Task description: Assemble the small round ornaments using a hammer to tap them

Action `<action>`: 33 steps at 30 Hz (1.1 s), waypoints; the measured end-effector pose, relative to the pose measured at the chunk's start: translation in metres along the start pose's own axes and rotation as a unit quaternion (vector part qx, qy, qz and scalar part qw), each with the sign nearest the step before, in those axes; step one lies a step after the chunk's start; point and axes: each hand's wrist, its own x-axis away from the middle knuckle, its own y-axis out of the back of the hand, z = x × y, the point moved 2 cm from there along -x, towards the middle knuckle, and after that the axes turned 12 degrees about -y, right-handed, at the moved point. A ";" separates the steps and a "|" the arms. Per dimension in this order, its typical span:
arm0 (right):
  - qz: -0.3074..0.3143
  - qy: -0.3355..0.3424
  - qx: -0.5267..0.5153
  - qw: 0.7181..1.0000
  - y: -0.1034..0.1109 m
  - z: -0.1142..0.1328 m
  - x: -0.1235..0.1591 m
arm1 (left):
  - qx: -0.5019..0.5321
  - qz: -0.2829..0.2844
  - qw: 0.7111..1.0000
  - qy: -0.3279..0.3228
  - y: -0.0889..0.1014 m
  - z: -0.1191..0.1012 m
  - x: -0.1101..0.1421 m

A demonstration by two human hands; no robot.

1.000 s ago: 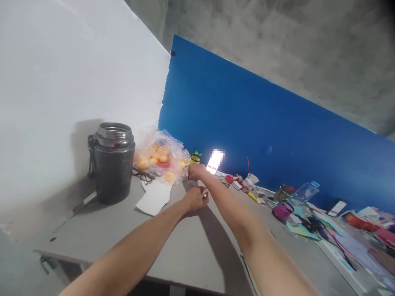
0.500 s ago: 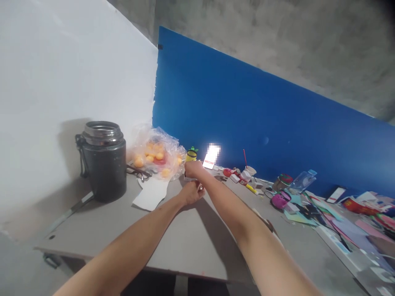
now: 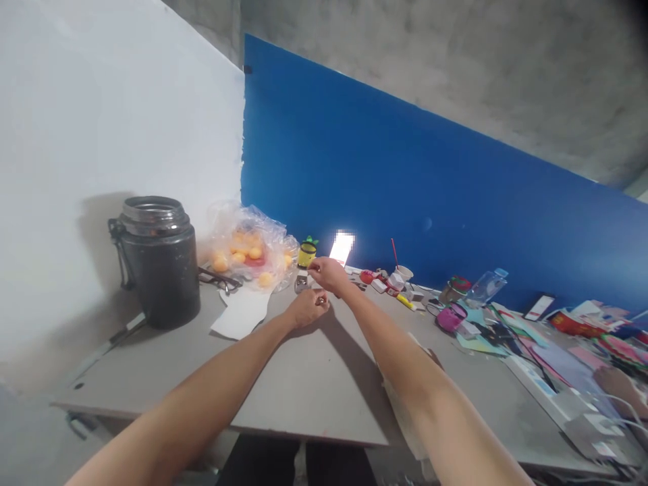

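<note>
While a small shiny piece (image 3: 320, 301) is pinched in the left hand (image 3: 306, 310), the right hand (image 3: 330, 274) is held just beyond it with fingers curled; whether anything is gripped there can't be told. Just past the left hand, a small box (image 3: 302, 281) is set on the table (image 3: 314, 385), near the yellow cup (image 3: 306, 254). Risk: piece dropped if the pinch is loosened; box or cup knocked if either hand is swung wide.

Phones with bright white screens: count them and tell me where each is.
2. One glowing phone is just beyond the bare right hand, before the flat blue partition; one dark-edged phone is farther right, beside the red packaging. Others may be hidden in the clutter.
</note>
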 end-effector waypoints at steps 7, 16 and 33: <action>-0.048 -0.114 -0.329 0.936 -0.040 -0.079 0.045 | 0.029 -0.011 1.000 -0.004 0.001 -0.001 -0.002; -0.081 -0.146 -0.379 0.910 -0.077 -0.092 0.062 | 0.040 -0.030 0.999 -0.001 0.006 -0.005 -0.001; -0.011 -0.153 -0.454 0.878 -0.081 -0.093 0.070 | 0.032 -0.033 0.999 0.005 0.004 -0.005 -0.001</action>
